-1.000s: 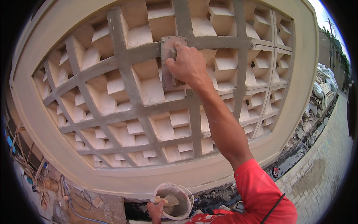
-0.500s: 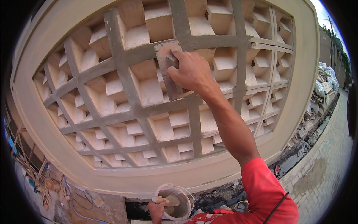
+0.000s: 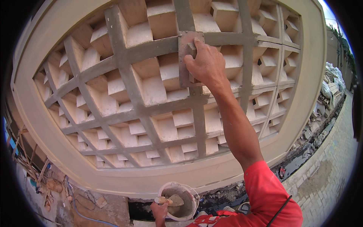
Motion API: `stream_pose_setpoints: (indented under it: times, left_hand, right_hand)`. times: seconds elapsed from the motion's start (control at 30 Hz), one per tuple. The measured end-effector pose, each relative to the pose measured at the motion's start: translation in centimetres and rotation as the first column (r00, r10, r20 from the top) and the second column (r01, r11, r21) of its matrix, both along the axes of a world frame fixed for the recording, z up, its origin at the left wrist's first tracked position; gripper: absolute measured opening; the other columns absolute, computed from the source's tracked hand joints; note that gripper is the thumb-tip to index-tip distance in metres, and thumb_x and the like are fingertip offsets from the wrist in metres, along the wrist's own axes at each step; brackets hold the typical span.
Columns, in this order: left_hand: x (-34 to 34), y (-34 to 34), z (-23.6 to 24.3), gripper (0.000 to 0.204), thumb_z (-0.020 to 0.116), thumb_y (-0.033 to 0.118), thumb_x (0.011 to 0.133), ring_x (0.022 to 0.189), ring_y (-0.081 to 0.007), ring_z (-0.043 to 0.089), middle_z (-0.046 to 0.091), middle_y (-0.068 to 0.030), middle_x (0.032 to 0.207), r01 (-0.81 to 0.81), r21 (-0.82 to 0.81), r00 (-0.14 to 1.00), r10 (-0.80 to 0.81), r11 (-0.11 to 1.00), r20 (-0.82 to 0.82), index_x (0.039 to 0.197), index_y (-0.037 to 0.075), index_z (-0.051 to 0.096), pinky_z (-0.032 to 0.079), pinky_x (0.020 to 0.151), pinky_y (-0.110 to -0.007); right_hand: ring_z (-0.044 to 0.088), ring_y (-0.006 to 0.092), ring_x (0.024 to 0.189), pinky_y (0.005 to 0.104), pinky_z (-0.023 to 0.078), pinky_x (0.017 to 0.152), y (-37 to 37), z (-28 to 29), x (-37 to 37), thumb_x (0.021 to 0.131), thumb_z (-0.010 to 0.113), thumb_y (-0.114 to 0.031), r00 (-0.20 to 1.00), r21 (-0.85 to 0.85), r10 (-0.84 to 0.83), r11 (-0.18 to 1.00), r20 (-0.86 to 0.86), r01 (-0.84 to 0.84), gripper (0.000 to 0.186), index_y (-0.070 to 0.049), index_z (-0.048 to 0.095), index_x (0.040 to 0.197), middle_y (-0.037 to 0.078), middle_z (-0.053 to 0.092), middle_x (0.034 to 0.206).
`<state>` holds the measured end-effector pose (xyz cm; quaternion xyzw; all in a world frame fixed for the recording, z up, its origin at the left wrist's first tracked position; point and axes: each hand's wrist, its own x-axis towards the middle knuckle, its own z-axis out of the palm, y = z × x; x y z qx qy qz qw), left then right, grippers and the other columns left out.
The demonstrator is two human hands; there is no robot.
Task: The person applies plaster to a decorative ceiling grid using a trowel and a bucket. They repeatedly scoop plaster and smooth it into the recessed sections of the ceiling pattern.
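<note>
My right hand (image 3: 208, 64) grips the handle of a flat rectangular plastering float (image 3: 184, 73), its plate upright against the openwork block wall (image 3: 149, 89). The float lies across a grey mortar-covered horizontal strip (image 3: 153, 49), near where it crosses a vertical one. At the lower edge my left hand (image 3: 159, 210) is closed around a small trowel (image 3: 176, 200) with a light handle. The trowel's blade lies over the mouth of a whitish bucket (image 3: 193, 206) with grey mortar inside. Part of the left hand is cut off by the frame.
A smooth cream frame (image 3: 151, 183) surrounds the blocks. Rubble and bagged material (image 3: 331, 85) line the right side, beside a paved path (image 3: 321, 181). A blue hose (image 3: 77, 210) and wooden sticks (image 3: 32, 155) are at lower left. A dark trench runs under the wall.
My right hand has slid the float to the right along the grey strip, and its plate has turned from tilted to nearly upright. The left hand stays at the bucket with the trowel.
</note>
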<state>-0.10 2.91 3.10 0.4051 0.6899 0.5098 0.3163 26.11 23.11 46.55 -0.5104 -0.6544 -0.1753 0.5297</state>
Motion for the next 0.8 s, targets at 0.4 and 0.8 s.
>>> stream_pose_setpoints:
  times: [0.4,0.8]
  left_hand:
    - [0.0,0.1,0.5,0.026,0.078,0.004,0.068,0.074,-0.0171,0.065,0.068,-0.0084,0.083,0.009,0.039,0.997,-0.012,0.999,0.073,0.091,-0.004,0.067,0.051,0.072,-0.032]
    - [-0.5,-0.6,0.1,0.024,0.077,0.001,0.069,0.076,-0.0155,0.063,0.067,-0.0071,0.083,-0.043,0.073,0.992,0.034,0.996,0.123,0.091,-0.004,0.067,0.05,0.072,-0.031]
  right_hand:
    - [0.067,0.04,0.081,0.0478,0.054,0.074,0.3,-1.3,0.2,0.075,0.059,-0.019,0.998,0.016,0.008,1.0,-0.068,-0.007,0.045,0.01,0.057,0.109,0.027,0.066,0.093]
    - [0.065,0.0385,0.091,0.0462,0.05,0.083,0.7,-2.3,-1.6,0.075,0.057,-0.021,0.995,-0.012,-0.069,0.998,-0.075,0.069,0.057,0.006,0.055,0.124,0.025,0.066,0.102]
